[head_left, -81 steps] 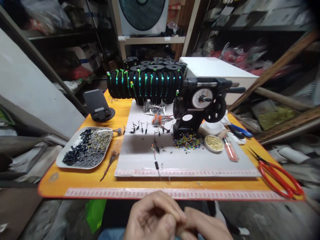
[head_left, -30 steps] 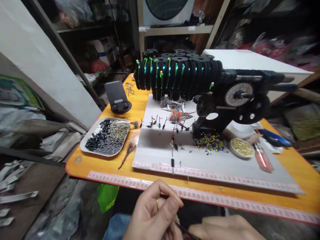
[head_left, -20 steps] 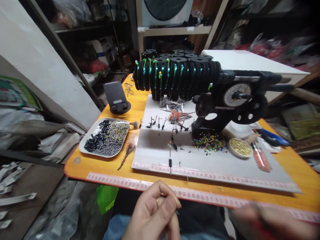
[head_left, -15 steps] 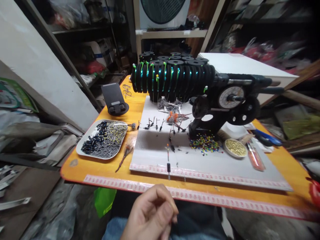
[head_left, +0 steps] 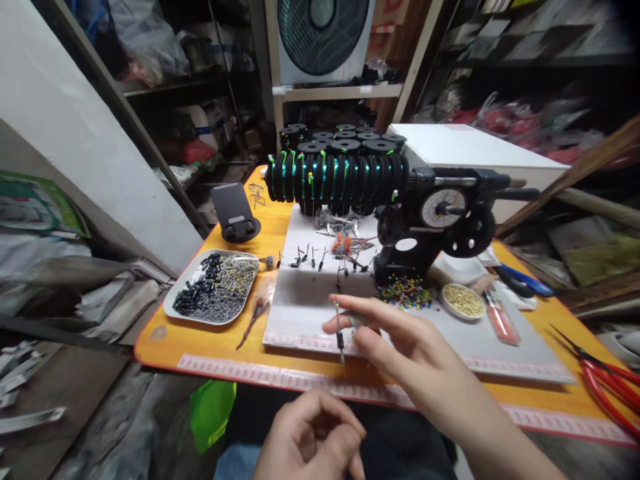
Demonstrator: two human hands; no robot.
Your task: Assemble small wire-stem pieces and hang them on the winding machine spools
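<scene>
Right hand (head_left: 407,340) has returned, spread beside a black cylinder (head_left: 341,341); left hand (head_left: 316,437) curls, its hold unclear.

On the table (head_left: 210,347) a tray (head_left: 220,322) lies left, a phone stand (head_left: 233,208) beyond it; right of the tray, a board (head_left: 295,313) bears a winder (head_left: 443,208) at its far right, beads (head_left: 405,292) before its base, a dish (head_left: 463,318) right of these; by the right hand (head_left: 405,340), at the board's near edge, is a rod (head_left: 341,341); scissors (head_left: 587,360) lie near right.
</scene>
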